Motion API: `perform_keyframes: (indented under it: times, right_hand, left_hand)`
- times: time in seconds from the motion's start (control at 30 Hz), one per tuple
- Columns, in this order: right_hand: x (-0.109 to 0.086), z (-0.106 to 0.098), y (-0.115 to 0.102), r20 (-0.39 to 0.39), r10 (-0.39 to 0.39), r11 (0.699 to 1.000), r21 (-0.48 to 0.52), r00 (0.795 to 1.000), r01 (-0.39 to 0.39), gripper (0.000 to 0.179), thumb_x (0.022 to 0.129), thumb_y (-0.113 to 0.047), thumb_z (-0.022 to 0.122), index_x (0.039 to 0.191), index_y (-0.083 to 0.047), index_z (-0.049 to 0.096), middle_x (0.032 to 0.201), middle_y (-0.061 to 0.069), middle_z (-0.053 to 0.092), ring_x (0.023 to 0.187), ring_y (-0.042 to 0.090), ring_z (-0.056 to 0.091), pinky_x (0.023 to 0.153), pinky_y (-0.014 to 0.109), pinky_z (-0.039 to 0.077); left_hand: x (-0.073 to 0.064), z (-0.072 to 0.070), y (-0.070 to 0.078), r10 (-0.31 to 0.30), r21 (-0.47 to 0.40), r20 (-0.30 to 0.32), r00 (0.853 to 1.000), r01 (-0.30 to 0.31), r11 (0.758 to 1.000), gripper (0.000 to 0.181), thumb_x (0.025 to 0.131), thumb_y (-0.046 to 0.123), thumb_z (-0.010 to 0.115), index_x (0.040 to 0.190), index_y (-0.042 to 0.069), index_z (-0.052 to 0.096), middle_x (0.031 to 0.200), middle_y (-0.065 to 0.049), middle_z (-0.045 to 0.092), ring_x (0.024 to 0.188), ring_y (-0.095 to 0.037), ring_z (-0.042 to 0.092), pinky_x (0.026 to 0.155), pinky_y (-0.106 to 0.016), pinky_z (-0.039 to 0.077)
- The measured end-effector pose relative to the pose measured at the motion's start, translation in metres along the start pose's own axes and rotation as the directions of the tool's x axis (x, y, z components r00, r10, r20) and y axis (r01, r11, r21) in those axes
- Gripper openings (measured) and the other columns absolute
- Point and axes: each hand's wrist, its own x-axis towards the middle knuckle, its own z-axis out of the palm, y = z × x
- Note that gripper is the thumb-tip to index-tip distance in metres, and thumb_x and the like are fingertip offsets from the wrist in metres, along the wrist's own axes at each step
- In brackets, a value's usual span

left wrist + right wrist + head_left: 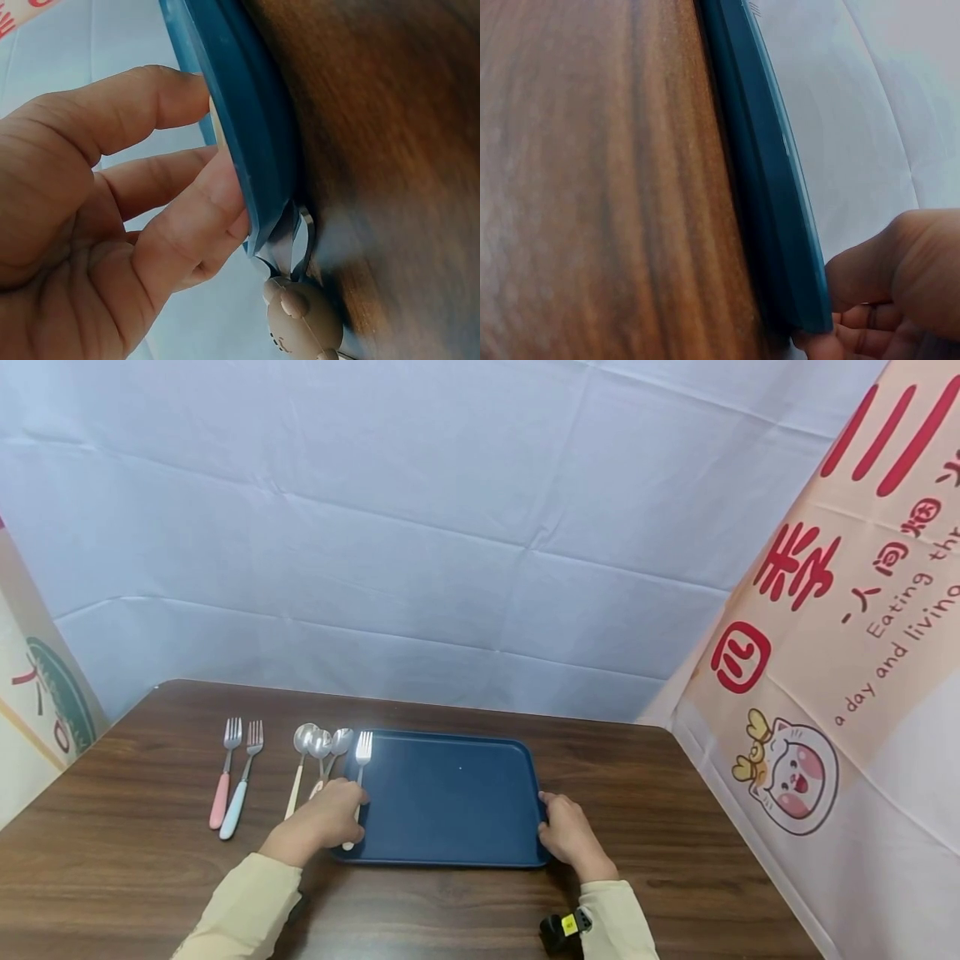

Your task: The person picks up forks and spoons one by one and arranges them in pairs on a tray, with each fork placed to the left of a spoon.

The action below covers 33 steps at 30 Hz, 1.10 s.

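A blue tray (457, 802) lies on the wooden table before me. Along its left side is a fork (363, 752) with a cream handle, tines pointing away from me. My left hand (333, 814) pinches that handle just inside the rim; the left wrist view shows the cream edge (217, 124) between finger and thumb. At the tray's right edge, my right hand (570, 835) grips the rim, its fingertips partly hidden. Three spoons (303, 737) lie close by the left hand, their handles partly covered by it. One has a brown animal-shaped handle end (304, 319).
Farther left, a fork with a pink handle (219, 800) lies beside one with a light blue handle (233, 810). A pale cloth (420, 568) hangs behind the table, and a printed banner (832, 635) on the right. Near my right sleeve is a black wrist device (553, 933).
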Motion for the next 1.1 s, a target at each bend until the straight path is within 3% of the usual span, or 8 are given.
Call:
perform_keyframes:
  times: [0.5, 1.1]
  right_hand:
    - [0.0003, 0.0022, 0.0001, 0.027, 0.03, 0.999, 0.022, 0.999, -0.03, 0.045, 0.08, 0.007, 0.058, 0.123, 0.015, 0.049, 0.122, 0.03, 0.051, 0.115, 0.04, 0.047, 0.089, 0.049, 0.041]
    - [0.0015, 0.0021, 0.0014, 0.019, 0.015, 1.0, 0.016, 1.0, -0.015, 0.044, 0.08, 0.007, 0.058, 0.122, 0.016, 0.049, 0.12, 0.03, 0.052, 0.113, 0.04, 0.049, 0.088, 0.049, 0.042]
  left_hand:
    - [-0.0006, 0.0015, 0.0002, -0.008, -0.011, 0.002, 1.0, 0.008, 1.0, 0.037, 0.058, 0.001, 0.073, 0.092, -0.009, 0.066, 0.087, -0.018, 0.061, 0.084, -0.031, 0.055, 0.068, -0.042, 0.048]
    - [-0.0012, -0.0013, 0.0017, -0.003, 0.02, -0.01, 1.0, 0.004, 1.0, 0.034, 0.06, 0.006, 0.073, 0.092, -0.007, 0.066, 0.086, -0.016, 0.061, 0.085, -0.03, 0.055, 0.07, -0.042, 0.047]
